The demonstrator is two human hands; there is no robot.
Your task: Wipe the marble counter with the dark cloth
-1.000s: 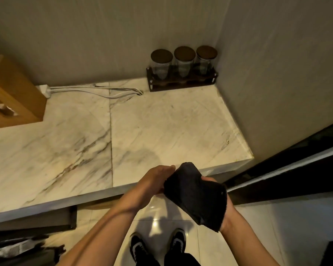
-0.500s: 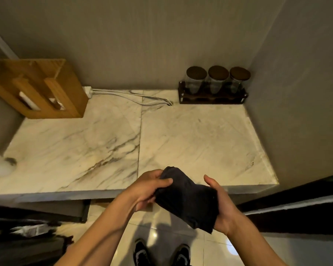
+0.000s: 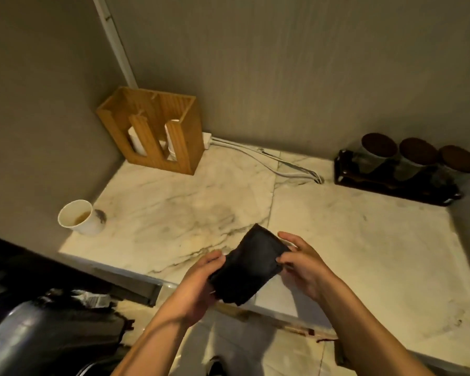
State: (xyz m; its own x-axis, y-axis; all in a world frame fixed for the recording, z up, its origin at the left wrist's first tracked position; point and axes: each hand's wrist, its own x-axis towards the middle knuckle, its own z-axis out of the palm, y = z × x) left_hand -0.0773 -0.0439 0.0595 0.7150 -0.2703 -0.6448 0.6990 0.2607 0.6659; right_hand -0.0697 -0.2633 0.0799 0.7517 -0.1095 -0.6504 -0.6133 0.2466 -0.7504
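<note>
A folded dark cloth point(image 3: 251, 263) is held in the air over the front edge of the white, grey-veined marble counter point(image 3: 350, 240). My left hand point(image 3: 201, 283) grips its lower left side from underneath. My right hand point(image 3: 301, 264) pinches its right edge between thumb and fingers. The cloth hangs just above the stone and I cannot tell if it touches it.
A paper cup point(image 3: 79, 217) with brown residue stands at the counter's left edge. A wooden cup dispenser point(image 3: 152, 130) sits in the back left corner, white cables point(image 3: 269, 161) run along the back, and a dark tray point(image 3: 391, 185) with three lidded jars occupies the back right. Walls enclose three sides.
The view has swung left and up, bringing the paper cup and the whole dispenser into sight. Both hands have lifted the cloth forward over the counter's front edge.
</note>
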